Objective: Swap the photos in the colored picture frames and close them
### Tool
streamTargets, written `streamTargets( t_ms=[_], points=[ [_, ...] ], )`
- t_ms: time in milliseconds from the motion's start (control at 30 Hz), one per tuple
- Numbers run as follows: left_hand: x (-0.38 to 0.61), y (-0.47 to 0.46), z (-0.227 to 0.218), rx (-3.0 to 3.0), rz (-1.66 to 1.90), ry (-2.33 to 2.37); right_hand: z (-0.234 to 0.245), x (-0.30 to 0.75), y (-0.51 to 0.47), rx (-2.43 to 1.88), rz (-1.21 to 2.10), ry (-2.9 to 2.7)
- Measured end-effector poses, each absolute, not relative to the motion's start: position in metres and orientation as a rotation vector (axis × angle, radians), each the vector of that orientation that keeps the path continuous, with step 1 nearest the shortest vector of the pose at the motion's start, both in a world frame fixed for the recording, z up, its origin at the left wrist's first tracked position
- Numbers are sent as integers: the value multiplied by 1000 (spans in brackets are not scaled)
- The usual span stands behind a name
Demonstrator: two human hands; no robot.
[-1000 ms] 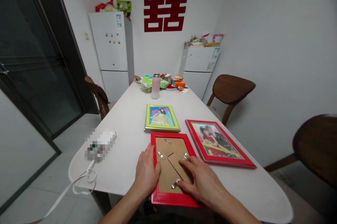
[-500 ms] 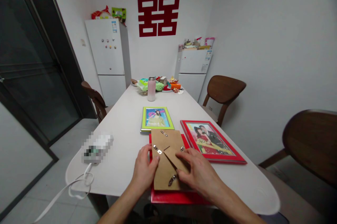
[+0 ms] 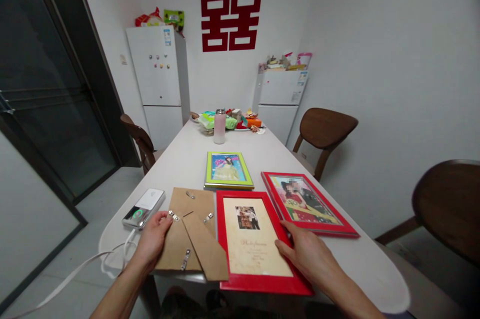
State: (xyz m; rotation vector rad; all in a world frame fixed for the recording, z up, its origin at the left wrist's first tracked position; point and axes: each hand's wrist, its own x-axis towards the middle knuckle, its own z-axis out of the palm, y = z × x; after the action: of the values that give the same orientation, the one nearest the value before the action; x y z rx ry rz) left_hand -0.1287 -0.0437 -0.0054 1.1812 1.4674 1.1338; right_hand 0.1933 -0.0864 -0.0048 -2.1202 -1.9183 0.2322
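Note:
My left hand (image 3: 153, 240) grips the left edge of a brown frame backing board (image 3: 171, 251), thumb on top. The board has metal clips and a fold-out stand flap, and its lower right overlaps a red picture frame (image 3: 243, 194). My right hand (image 3: 310, 253) is closed on the right side of that frame, thumb over the inner edge. Inside the frame shows a cream insert sheet (image 3: 258, 254) with a small photo and printed text. Beside it on the right lies a second red framed picture (image 3: 305, 201). A green framed picture (image 3: 228, 168) lies just behind.
A device with a lit green display (image 3: 144, 207) and white cable lies at the table's left. A pink bottle (image 3: 219, 129) stands farther back, before assorted packages (image 3: 240, 120). Brown chairs (image 3: 326, 129) flank the white table (image 3: 183, 159).
My left hand has moved left with the backing board, uncovering the red frame and its insert sheet. My right hand has gone from the board to the frame's right edge.

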Motion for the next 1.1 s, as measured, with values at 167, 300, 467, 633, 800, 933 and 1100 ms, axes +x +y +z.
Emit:
streamTargets(
  t_ms=[167,300,467,633,800,933,1100],
  points=[
    [-133,-39,-15,1353,1049,1573,-5,186,-85,-2172,260,-1868],
    [-139,-38,-13,1583,1031,1697,0,187,-85,-1993,540,-1603],
    [-115,-49,1,1831,1040,1716,23,180,-97,-1433,1361,-946],
    [-37,-83,15,2050,956,1314,48,169,-105,-1174,1515,-747],
    [19,-106,21,2302,890,961,49,168,-103,-1239,1420,-930],
    [15,-104,27,2377,1023,852,34,176,-95,-1383,1272,-1123],
    [-30,-101,35,2035,1258,1242,10,187,-85,-1728,809,-1474]
  ],
)
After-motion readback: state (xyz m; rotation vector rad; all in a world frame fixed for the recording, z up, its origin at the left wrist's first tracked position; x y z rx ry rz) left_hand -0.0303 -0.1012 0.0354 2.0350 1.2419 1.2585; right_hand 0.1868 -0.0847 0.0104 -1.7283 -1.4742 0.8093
